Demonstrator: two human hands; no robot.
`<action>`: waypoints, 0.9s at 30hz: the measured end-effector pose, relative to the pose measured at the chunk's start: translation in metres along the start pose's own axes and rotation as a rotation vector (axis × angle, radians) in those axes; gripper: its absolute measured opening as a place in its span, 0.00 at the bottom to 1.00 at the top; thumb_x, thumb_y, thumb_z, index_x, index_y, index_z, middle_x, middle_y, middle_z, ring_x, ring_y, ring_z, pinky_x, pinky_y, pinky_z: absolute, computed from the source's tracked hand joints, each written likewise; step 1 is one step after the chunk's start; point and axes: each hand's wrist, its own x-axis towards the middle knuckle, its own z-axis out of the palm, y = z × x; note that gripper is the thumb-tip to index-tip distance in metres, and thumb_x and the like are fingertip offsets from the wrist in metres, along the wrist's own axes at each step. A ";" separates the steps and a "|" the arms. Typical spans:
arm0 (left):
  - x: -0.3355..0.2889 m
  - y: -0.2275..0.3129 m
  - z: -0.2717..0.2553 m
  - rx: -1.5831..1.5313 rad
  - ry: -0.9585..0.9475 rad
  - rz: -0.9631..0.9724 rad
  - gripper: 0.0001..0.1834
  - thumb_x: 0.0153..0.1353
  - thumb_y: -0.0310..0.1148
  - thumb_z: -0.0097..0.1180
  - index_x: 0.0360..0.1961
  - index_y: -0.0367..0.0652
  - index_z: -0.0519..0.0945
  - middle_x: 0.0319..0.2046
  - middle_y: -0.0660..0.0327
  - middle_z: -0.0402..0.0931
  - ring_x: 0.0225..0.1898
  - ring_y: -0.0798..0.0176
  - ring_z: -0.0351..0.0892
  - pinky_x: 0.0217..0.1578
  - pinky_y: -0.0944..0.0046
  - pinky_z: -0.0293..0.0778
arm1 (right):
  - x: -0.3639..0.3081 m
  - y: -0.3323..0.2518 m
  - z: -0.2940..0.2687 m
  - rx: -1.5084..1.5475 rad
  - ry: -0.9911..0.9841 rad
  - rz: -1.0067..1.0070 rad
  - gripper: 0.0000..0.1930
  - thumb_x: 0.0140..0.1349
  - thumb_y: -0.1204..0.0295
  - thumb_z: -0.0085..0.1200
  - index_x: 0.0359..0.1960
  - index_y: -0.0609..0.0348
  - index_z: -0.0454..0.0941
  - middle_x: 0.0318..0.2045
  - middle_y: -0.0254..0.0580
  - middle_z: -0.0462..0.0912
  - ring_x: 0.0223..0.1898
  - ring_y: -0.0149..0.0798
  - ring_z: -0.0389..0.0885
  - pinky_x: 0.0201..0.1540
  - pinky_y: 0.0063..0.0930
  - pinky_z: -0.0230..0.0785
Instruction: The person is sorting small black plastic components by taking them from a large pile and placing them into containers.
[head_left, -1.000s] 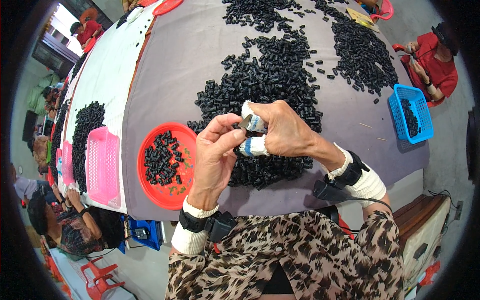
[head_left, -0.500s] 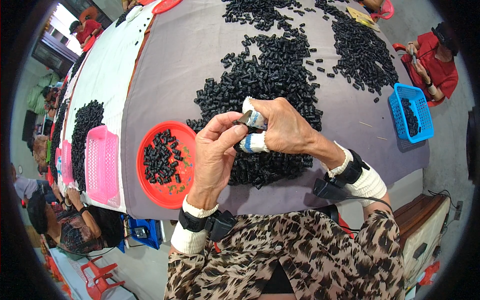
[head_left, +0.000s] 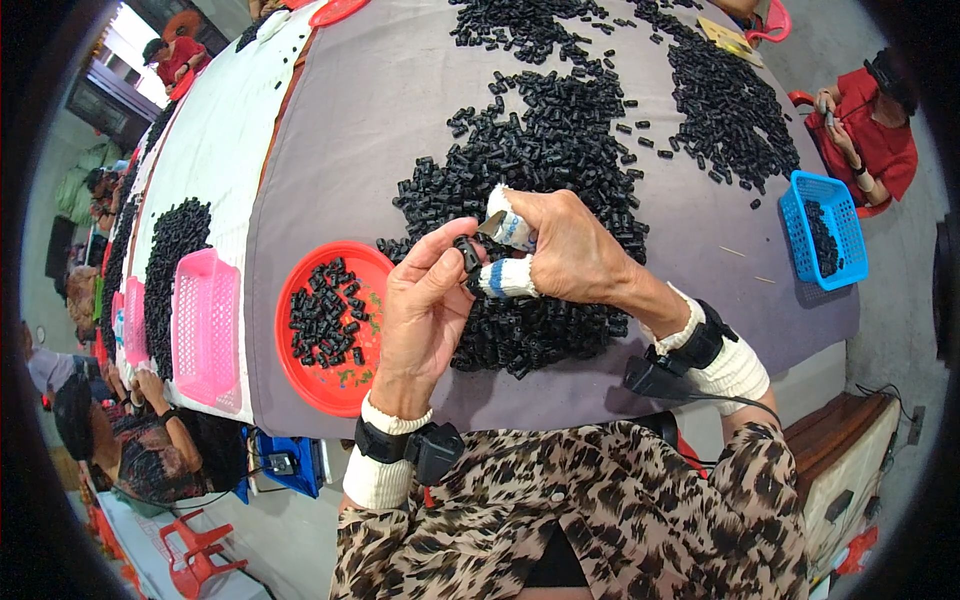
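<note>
My left hand (head_left: 422, 310) pinches a small black plastic part (head_left: 467, 252) between thumb and fingers. Close against it, my right hand (head_left: 580, 248) grips a small metal blade (head_left: 490, 226); its handle is hidden. White cloth wraps with blue marks cover the right thumb and a finger. Both hands meet over a large heap of similar black parts (head_left: 540, 150) on the grey tablecloth. Left of my left hand sits a round red tray (head_left: 318, 388) holding several black parts and some coloured pattern.
A pink basket (head_left: 205, 330) stands on the white cloth at left, beside another heap of black parts (head_left: 178, 240). At right is a blue basket (head_left: 850, 240) with black parts inside. A co-worker in red (head_left: 870, 120) sits beyond it. Two thin sticks (head_left: 732, 250) lie on the tablecloth.
The blade has drawn slightly back from the black part, which now shows more openly in my left fingers. The left fingertips have shifted a little; the rest stays nearly the same.
</note>
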 end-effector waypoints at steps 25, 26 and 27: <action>0.000 0.003 -0.006 0.079 -0.057 0.013 0.14 0.56 0.24 0.54 0.45 0.33 0.73 0.39 0.58 0.76 0.39 0.69 0.75 0.42 0.70 0.72 | 0.005 0.005 -0.001 -0.032 -0.214 -0.066 0.15 0.46 0.65 0.59 0.25 0.65 0.71 0.19 0.46 0.75 0.21 0.41 0.74 0.26 0.33 0.65; 0.001 0.003 -0.005 0.088 -0.056 0.007 0.14 0.56 0.24 0.54 0.45 0.33 0.74 0.39 0.58 0.76 0.38 0.69 0.75 0.42 0.71 0.72 | 0.006 0.004 -0.002 -0.029 -0.233 -0.042 0.17 0.46 0.61 0.58 0.23 0.65 0.71 0.19 0.49 0.76 0.22 0.46 0.77 0.27 0.35 0.66; 0.001 0.003 -0.005 0.088 -0.058 0.008 0.14 0.56 0.24 0.54 0.45 0.33 0.74 0.39 0.58 0.76 0.38 0.69 0.75 0.42 0.71 0.72 | 0.005 0.004 -0.002 -0.030 -0.233 -0.043 0.17 0.46 0.61 0.58 0.23 0.65 0.71 0.19 0.49 0.76 0.22 0.46 0.77 0.27 0.35 0.66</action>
